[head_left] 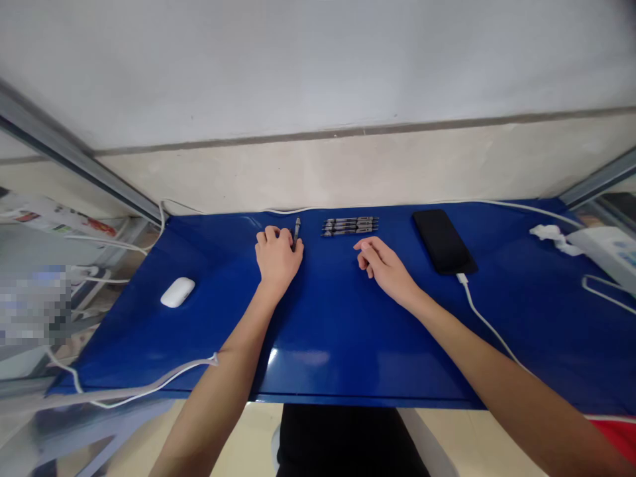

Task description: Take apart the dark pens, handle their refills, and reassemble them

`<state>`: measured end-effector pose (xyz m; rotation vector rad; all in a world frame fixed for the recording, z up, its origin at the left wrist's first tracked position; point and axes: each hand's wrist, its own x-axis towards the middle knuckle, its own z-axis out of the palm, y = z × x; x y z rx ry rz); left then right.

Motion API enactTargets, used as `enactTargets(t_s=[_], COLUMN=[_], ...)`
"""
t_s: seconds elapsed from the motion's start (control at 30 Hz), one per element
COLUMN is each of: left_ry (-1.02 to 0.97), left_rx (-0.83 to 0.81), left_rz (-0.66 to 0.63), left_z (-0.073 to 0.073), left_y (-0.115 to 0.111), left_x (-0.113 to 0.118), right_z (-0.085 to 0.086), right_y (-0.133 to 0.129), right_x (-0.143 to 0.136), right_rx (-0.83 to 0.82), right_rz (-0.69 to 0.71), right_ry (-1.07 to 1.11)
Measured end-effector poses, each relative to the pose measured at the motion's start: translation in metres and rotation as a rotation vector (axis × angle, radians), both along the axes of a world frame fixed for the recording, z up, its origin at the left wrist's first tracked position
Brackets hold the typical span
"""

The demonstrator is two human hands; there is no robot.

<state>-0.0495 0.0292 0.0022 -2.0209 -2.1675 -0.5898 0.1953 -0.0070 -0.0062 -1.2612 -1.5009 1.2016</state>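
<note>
My left hand (279, 255) rests on the blue table, its fingers bent and closed around a dark pen (297, 227). The pen's upper end sticks out beyond the thumb, pointing toward the wall; my hand hides its lower part. To the right lie several pens (350, 226), dark with grey grips, stacked side by side in a crosswise row. Just in front of that row is my right hand (385, 266), with loosely curled fingers slightly apart and nothing visible in them.
A black phone (444, 242) with a white charging cable (484, 323) lies right of my right hand. A white earbud case (177, 292) sits at the left. Another white cable (149, 387) crosses by my left forearm. Crumpled tissue (555, 237) lies at the far right, below the wall (318, 169).
</note>
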Motion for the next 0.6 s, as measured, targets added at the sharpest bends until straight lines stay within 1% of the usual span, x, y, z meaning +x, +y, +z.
enactTargets(t_s=[0.17, 0.3, 0.47, 0.6], left_ry=[0.051, 0.073, 0.107, 0.118], left_rx=[0.003, 0.001, -0.055, -0.143], left_rz=[-0.003, -0.022, -0.028, -0.028], left_z=[0.001, 0.006, 0.015, 0.018], left_y=[-0.003, -0.006, -0.01, -0.015], left_x=[0.003, 0.005, 0.008, 0.014], right_z=[0.001, 0.004, 0.007, 0.011], right_y=[0.0, -0.001, -0.003, -0.004], right_x=[0.001, 0.001, 0.0, -0.001], right_rx=[-0.012, -0.015, -0.025, -0.039], right_rz=[0.012, 0.009, 0.002, 0.008], right_ry=[-0.062, -0.104, -0.123, -0.139])
